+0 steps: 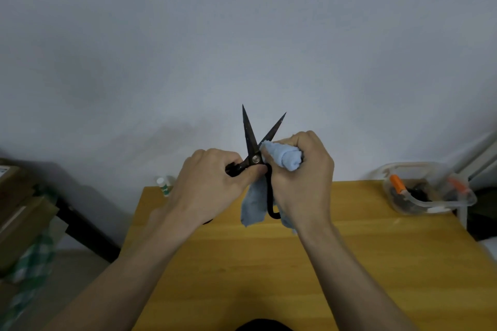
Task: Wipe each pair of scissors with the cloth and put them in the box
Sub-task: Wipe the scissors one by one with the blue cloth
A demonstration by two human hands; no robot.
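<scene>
Wooden table (349,263) fills the lower view w/ both forearms reaching over it; judging by the scene, task is mid-way, wiping step in hand on what may be one of the later pairs. Clear plastic box (468,197) sits at the table's far right corner, well apart from the hands, & already holds dark shapes plus orange handles, prob. scissors done earlier in the job, though contents are blurred thru the plastic & no count is possible. Left hand (212,183) is closed round one handle of the black scissors (248,134), held up above the table's far edge w/ blades spread in a V, tips pointing up & away. Right hand (301,183) is curled round the blue cloth (285,156), a bunched wad pressed beside the pivot & against the right blade, rest of cloth hanging down betw. the hands. Other handle loop runs down behind the right palm, only partly seen; cannot tell if that hand grips it too. Left to do, as a judgement: finish wiping, close blades, carry pair over to box. No other loose scissors visible on the table, but near edge is cut off. Small white & green bottle (162,185) at far left corner is too blurred to name
</scene>
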